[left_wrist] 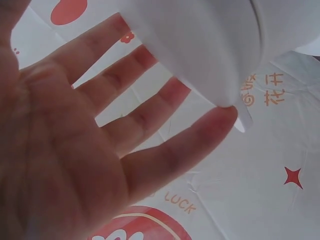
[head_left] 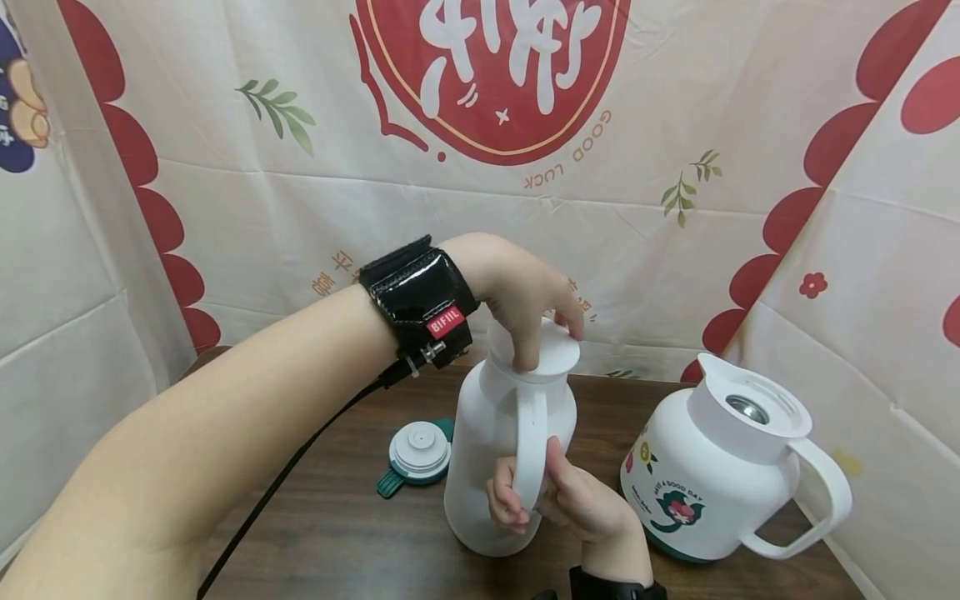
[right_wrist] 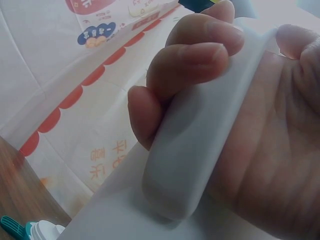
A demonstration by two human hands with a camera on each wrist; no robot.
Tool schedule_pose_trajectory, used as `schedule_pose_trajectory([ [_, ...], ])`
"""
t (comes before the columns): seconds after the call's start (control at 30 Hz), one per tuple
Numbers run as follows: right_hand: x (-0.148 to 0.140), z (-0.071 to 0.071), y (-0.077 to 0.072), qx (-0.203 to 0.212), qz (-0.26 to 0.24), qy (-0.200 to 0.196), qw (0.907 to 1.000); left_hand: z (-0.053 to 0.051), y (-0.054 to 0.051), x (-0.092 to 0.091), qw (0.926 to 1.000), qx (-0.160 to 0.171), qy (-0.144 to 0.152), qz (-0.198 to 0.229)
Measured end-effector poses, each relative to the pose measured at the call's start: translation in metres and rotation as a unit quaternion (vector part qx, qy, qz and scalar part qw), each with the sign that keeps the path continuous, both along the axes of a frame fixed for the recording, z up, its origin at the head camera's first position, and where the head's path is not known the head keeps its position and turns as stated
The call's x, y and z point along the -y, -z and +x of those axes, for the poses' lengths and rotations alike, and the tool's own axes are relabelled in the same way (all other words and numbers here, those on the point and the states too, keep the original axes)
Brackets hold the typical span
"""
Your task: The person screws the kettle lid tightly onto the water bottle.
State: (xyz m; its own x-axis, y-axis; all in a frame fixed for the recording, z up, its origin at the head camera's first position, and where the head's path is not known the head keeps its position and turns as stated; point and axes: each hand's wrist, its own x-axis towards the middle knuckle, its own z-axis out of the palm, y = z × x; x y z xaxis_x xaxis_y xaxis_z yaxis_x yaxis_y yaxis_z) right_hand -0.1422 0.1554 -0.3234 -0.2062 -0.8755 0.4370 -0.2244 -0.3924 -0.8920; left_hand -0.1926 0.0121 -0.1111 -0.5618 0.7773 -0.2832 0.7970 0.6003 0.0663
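Clearly, left fingers (left_wrist: 180, 146) grip the lid edge (head_left: 558, 363), apart from the kettle (head_left: 720, 467).

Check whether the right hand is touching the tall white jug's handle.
Touching. The right wrist view shows it plainly: the right hand has its fingers curled over the handle of the tall white jug, resting against its surface.

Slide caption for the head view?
Left hand on the lid of a tall white thermos jug, right hand gripping its handle.
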Motion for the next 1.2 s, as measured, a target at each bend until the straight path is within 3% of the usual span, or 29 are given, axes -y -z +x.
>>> schedule_pose_trajectory([
  [0.43,0.001,0.001,0.004,-0.002,-0.002,0.000,1.0000,0.000,0.002,0.006,0.9992,0.030,-0.010,0.023],
  [0.53,0.001,0.001,0.005,-0.001,-0.001,0.002,1.0000,0.001,0.002,0.007,0.9979,0.033,-0.042,0.037],
  [0.63,0.001,0.002,0.005,0.001,-0.001,0.004,1.0000,0.005,0.001,0.007,0.9941,0.018,-0.090,0.057],
  [0.77,0.002,0.002,0.005,0.001,-0.004,0.003,1.0000,0.012,0.000,0.005,0.9884,-0.011,-0.127,0.083],
  [1.03,0.001,0.001,0.005,0.000,-0.006,0.001,1.0000,0.018,0.007,-0.003,0.9819,-0.015,-0.172,0.077],
  [1.2,0.001,-0.001,0.006,0.000,-0.005,0.002,1.0000,0.017,0.013,-0.007,0.9808,0.001,-0.178,0.081],
])
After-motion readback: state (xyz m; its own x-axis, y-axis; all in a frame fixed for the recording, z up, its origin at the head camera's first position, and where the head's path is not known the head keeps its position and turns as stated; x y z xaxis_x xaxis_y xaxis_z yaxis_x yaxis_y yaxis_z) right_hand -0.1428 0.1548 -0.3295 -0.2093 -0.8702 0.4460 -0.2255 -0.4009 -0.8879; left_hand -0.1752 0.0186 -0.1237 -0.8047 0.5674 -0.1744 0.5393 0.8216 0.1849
